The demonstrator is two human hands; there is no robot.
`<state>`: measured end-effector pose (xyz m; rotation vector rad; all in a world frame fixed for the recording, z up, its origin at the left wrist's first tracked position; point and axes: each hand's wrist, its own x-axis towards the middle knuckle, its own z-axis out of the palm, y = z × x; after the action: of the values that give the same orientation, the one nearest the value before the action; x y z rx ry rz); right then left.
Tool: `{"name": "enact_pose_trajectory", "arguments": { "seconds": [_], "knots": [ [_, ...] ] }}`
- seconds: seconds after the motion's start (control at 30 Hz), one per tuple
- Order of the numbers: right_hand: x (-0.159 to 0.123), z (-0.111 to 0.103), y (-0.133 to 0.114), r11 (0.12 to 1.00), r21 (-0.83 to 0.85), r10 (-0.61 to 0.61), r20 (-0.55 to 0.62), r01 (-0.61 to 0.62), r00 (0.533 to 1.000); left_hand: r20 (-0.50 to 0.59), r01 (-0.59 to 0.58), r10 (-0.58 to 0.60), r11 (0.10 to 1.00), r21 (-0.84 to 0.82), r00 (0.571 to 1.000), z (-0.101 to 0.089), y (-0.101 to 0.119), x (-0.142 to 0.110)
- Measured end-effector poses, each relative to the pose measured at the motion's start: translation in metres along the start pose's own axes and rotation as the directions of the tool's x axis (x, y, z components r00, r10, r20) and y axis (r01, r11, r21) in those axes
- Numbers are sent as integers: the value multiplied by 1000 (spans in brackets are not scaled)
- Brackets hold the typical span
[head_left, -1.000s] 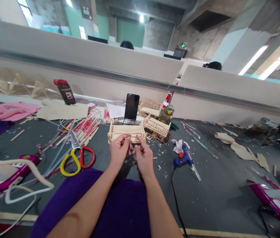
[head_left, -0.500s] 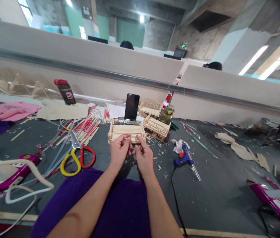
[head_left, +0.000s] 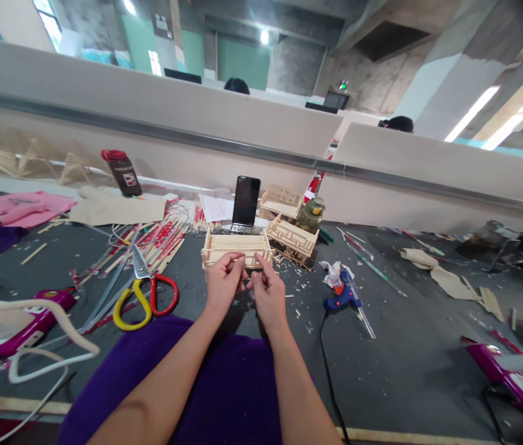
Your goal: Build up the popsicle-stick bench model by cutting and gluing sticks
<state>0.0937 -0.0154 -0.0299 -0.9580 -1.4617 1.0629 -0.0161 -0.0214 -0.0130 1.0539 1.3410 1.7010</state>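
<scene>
A small box-shaped model of pale wooden sticks (head_left: 238,241), with a slatted inside and low railings, stands upright on the dark table in front of me. My left hand (head_left: 223,279) is closed at its near railing, thumb and fingertips pinched together. On the other side of the same railing my right hand (head_left: 269,293) is closed too, its index finger stretched along the rail. Both hands cover part of the model's front, and any small piece between the fingertips is hidden. Behind the model a black phone (head_left: 246,201) leans upright on a stand.
Scissors (head_left: 145,281) with yellow and red handles lie left, near bundled sticks (head_left: 168,241). A blue glue gun (head_left: 345,295) rests right, its cord running to the table's front edge. More stick models (head_left: 292,237) and a green-lidded jar (head_left: 312,215) stand behind; purple tools lie at both sides.
Both hands keep their hold at the model's front railing. Only a very slight shift of the view shows; nothing on the table has moved.
</scene>
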Motion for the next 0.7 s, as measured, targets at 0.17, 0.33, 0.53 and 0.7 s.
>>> {"name": "enact_pose_trajectory", "arguments": {
  "seconds": [0.17,0.33,0.53,0.7],
  "knots": [
    [-1,0,-5,1000,25,-10,-49,11,999,-7,10,-10,1000,-10,1000,0,0,0],
    [-2,-2,-12,999,28,-10,-193,16,981,-10,11,-11,1000,-1,1000,0,1,0],
    [1,-6,-10,989,144,34,-339,16,940,-9,10,-10,1000,4,1000,1,3,-1],
    [4,-6,-7,947,319,140,-348,-23,927,-9,6,-6,1000,11,1000,0,3,-2]
  ]
}}
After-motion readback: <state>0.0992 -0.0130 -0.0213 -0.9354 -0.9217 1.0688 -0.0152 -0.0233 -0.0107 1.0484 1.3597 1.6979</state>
